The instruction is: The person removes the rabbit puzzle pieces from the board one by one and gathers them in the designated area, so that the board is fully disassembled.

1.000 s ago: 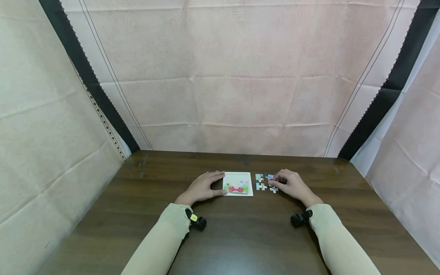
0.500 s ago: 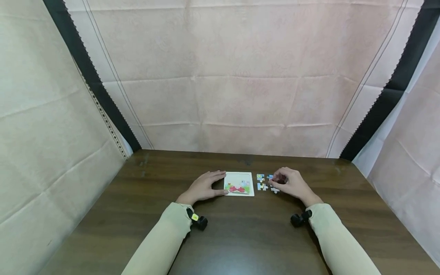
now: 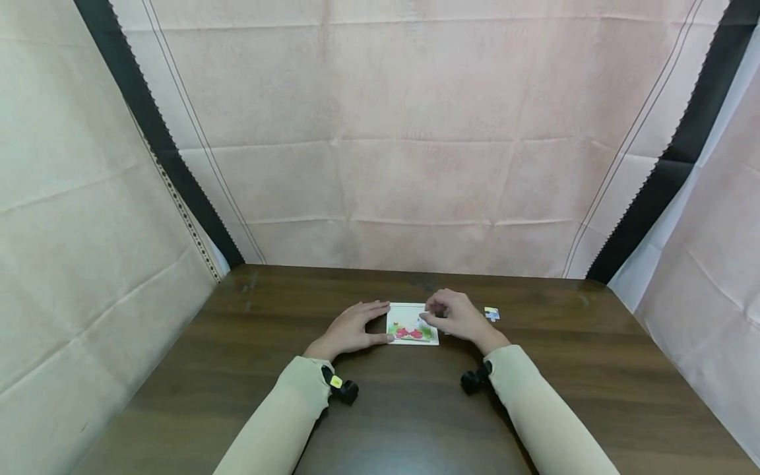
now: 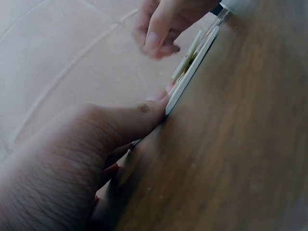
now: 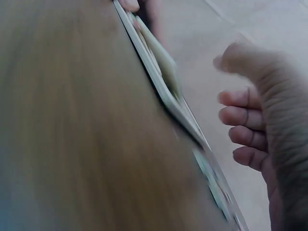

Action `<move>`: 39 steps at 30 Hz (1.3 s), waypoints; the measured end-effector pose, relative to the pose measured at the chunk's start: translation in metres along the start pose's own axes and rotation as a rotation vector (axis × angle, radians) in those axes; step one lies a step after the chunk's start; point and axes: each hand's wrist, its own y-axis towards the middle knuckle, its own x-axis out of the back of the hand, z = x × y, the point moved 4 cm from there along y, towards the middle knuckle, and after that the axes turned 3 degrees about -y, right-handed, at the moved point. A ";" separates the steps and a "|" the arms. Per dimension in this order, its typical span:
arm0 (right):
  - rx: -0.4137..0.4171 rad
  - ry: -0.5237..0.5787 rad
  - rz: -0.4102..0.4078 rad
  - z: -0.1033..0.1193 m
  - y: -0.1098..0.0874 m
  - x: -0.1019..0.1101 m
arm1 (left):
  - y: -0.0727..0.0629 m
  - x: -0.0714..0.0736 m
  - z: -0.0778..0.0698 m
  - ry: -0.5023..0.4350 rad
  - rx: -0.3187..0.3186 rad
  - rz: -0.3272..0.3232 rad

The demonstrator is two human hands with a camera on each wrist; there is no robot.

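Note:
A small white-framed jigsaw puzzle (image 3: 412, 340) with a red and green cartoon picture lies on the table in the head view. My left hand (image 3: 355, 330) steadies its left side, fingertips at the far corner and the thumb (image 4: 139, 115) against the near edge. Over the puzzle's right side is my right hand (image 3: 454, 318), hiding part of it. In the right wrist view this hand's thumb stands apart from its loosely curled fingers (image 5: 248, 118), with nothing visible between them. A pale flat piece (image 5: 163, 60) stands tilted up out of the frame.
A blue and yellow puzzle piece (image 3: 491, 314) lies on the table to the right of my right hand. More loose pieces (image 5: 211, 182) show beside the frame in the right wrist view. Pale cloth walls (image 3: 404, 145) rise beyond the brown table (image 3: 380, 409).
My right hand has moved left from the loose pieces to above the puzzle's right side, uncovering one piece on the right. The left hand has kept its place.

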 end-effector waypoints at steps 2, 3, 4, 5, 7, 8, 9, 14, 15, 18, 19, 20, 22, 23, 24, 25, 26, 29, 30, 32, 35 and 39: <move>0.026 0.003 0.035 0.005 0.005 -0.009 | 0.000 -0.001 0.000 0.004 0.004 -0.004; 0.036 0.001 0.049 0.006 0.007 -0.011 | 0.000 -0.001 0.000 0.005 0.002 -0.008; 0.042 -0.002 0.061 0.007 0.008 -0.014 | 0.001 0.000 0.000 0.007 -0.004 -0.012; 0.038 -0.007 0.073 0.008 0.008 -0.015 | 0.001 -0.001 0.000 0.011 -0.006 -0.013; 0.017 -0.018 0.103 0.008 0.007 -0.016 | 0.001 -0.001 -0.001 0.010 -0.011 -0.014; -0.005 -0.024 0.123 0.007 0.006 -0.016 | 0.000 -0.001 -0.001 0.008 -0.012 -0.012; -0.025 -0.026 0.142 0.005 0.004 -0.016 | 0.000 -0.002 0.000 0.002 -0.013 -0.012; -0.075 -0.035 0.212 -0.001 -0.001 -0.017 | -0.001 -0.004 0.000 -0.016 -0.005 -0.010; -0.074 -0.030 0.214 -0.002 -0.001 -0.017 | -0.001 -0.004 0.000 -0.017 -0.006 -0.012; -0.073 -0.022 0.218 -0.002 -0.001 -0.017 | -0.001 -0.004 -0.001 -0.014 -0.001 -0.015; -0.077 -0.020 0.220 -0.001 -0.001 -0.016 | -0.001 -0.003 -0.001 -0.012 -0.003 -0.018; -0.082 -0.019 0.224 -0.001 -0.001 -0.016 | -0.001 -0.003 -0.001 -0.011 -0.002 -0.018; -0.087 -0.025 0.234 -0.001 -0.001 -0.016 | -0.001 -0.003 -0.001 -0.010 -0.002 -0.018; -0.089 -0.028 0.238 0.000 0.000 -0.016 | -0.001 -0.002 -0.001 -0.008 -0.002 -0.016; -0.089 -0.035 0.241 0.000 0.000 -0.016 | 0.000 -0.002 -0.001 -0.009 -0.004 -0.017; -0.089 -0.040 0.246 0.000 0.000 -0.016 | 0.000 -0.002 -0.001 -0.008 -0.001 -0.013; -0.088 -0.044 0.250 0.000 0.000 -0.016 | -0.001 -0.002 -0.001 -0.009 0.000 -0.012; -0.094 -0.048 0.257 0.001 0.002 -0.016 | 0.000 0.000 -0.002 -0.016 -0.005 -0.014; -0.101 -0.050 0.262 0.001 0.002 -0.016 | 0.000 0.000 -0.002 -0.020 -0.009 -0.016; -0.117 -0.048 0.276 0.002 0.004 -0.016 | 0.000 0.002 -0.003 -0.027 -0.019 -0.022; -0.144 -0.049 0.300 0.002 0.005 -0.016 | 0.000 0.002 -0.003 -0.033 -0.021 -0.022; -0.186 -0.054 0.318 0.000 0.004 -0.018 | -0.001 0.000 -0.002 -0.022 -0.007 -0.009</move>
